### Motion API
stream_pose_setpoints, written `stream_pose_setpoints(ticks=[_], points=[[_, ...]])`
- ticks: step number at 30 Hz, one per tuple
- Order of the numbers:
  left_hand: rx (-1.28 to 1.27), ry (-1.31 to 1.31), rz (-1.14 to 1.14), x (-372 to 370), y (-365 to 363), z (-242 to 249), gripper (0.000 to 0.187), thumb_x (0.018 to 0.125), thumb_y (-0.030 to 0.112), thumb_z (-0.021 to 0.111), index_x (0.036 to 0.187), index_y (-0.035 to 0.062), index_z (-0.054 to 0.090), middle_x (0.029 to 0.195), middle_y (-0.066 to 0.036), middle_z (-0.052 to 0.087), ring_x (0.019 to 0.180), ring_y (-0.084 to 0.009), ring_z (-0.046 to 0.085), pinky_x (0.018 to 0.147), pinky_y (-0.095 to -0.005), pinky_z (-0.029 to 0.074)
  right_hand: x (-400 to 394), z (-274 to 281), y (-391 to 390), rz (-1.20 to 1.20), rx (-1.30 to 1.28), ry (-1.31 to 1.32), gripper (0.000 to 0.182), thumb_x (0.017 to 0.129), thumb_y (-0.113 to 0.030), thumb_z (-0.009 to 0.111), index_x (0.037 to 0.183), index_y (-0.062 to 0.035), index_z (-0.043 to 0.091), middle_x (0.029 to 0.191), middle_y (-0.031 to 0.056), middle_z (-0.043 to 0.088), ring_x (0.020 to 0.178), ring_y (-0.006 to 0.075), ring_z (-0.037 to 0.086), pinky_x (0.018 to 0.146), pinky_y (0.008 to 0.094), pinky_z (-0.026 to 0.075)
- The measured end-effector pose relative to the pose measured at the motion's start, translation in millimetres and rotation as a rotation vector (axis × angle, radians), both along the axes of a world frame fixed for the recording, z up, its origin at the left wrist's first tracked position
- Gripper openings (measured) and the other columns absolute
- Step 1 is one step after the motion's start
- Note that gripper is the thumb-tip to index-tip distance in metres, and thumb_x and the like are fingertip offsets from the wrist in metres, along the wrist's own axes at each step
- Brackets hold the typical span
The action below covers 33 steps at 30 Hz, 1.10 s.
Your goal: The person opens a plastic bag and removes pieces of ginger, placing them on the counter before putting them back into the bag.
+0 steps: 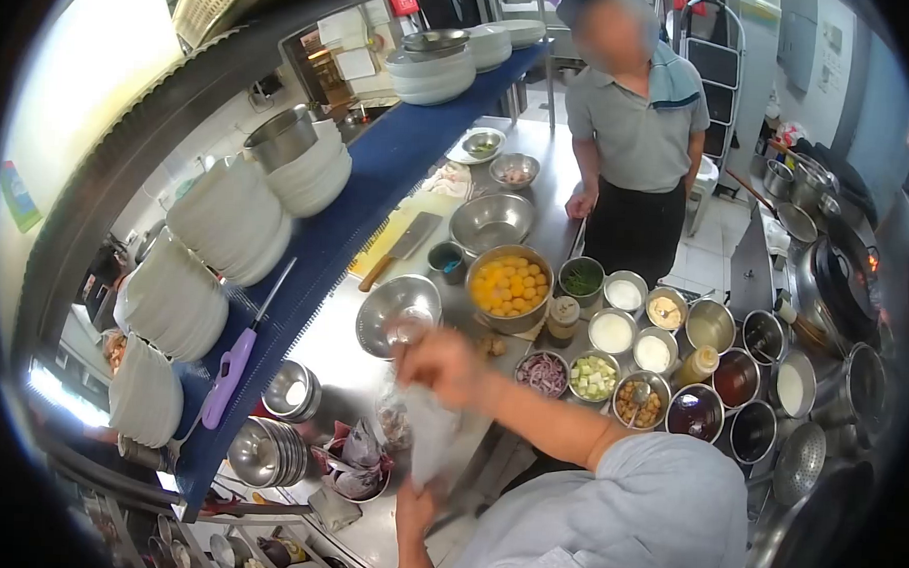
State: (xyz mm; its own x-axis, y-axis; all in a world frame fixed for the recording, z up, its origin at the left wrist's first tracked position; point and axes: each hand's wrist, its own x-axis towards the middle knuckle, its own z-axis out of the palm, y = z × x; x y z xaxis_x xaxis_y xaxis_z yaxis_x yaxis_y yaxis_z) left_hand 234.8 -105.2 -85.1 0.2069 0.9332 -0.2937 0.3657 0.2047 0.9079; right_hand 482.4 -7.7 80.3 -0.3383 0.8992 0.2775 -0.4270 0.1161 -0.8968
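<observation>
My right hand (446, 368) is raised over the steel counter (337, 352), its fingers pinched on the top of a thin whitish plastic bag (427, 438). My left hand (416, 506) grips the same bag from below, near the counter's front edge. The bag hangs blurred between the two hands; I cannot tell what is in it. Just beyond my right hand sit an empty steel bowl (398, 312) and a steel bowl of yellow round pieces (510, 286).
A person in a grey shirt (636, 130) stands at the counter's far end. Several small seasoning pots (632, 355) crowd the right side, with woks (845, 288) beyond. A cleaver (406, 244) lies on a yellow board. White plates (227, 216) and a purple lighter (229, 368) fill the blue shelf.
</observation>
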Motion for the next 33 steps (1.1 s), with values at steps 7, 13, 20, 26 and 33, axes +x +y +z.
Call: stream_pose_setpoints(ticks=[7,13,20,26,33], points=[[0.469,0.179,-0.24,10,-5,18,0.035,0.086,0.024,0.067,0.11,-0.0004,0.063,0.102,-0.019,0.066,0.1,-0.0341,0.062,0.086,-0.0414,0.047,-17,-13,-51,-0.119,0.929,-0.787,0.05,0.082,-0.019,0.063,0.129,-0.0075,0.05,0.11,0.0113,0.063,0.11,0.0267,0.055,0.1,0.0395,0.042],[0.21,0.483,-0.429,-7,14,70,0.034,0.073,0.023,0.075,0.095,0.0001,0.063,0.093,-0.019,0.062,0.086,-0.0367,0.059,0.074,-0.0413,0.048,-16,-56,-27,0.639,0.525,-1.598,0.031,0.077,-0.015,0.062,0.106,-0.0026,0.06,0.111,0.0164,0.063,0.099,0.0369,0.058,0.08,0.0435,0.05],[0.472,0.237,-0.506,3,10,160,0.026,0.083,0.025,0.072,0.093,0.0012,0.068,0.084,-0.009,0.064,0.079,-0.0202,0.059,0.071,-0.0321,0.048,28,-15,-2,0.549,0.594,-0.83,0.026,0.077,-0.011,0.063,0.101,-0.0015,0.062,0.107,0.0154,0.064,0.098,0.0281,0.063,0.079,0.0394,0.051],[0.245,-0.304,0.372,45,41,73,0.03,0.086,0.024,0.072,0.074,-0.0014,0.061,0.063,-0.001,0.057,0.06,-0.007,0.043,0.052,-0.0298,0.037,-98,-171,-62,-0.123,0.246,-0.566,0.026,0.084,-0.013,0.058,0.106,-0.0004,0.064,0.09,0.0188,0.067,0.082,0.0335,0.066,0.076,0.043,0.051],[0.211,0.174,0.374,30,8,5,0.036,0.086,0.025,0.071,0.068,-0.0025,0.056,0.053,-0.002,0.043,0.055,-0.0082,0.036,0.048,-0.0316,0.032,-71,-130,-76,0.447,0.094,-1.253,0.033,0.089,-0.025,0.052,0.08,0.0033,0.066,0.076,0.0241,0.065,0.071,0.0378,0.065,0.067,0.0468,0.05]])
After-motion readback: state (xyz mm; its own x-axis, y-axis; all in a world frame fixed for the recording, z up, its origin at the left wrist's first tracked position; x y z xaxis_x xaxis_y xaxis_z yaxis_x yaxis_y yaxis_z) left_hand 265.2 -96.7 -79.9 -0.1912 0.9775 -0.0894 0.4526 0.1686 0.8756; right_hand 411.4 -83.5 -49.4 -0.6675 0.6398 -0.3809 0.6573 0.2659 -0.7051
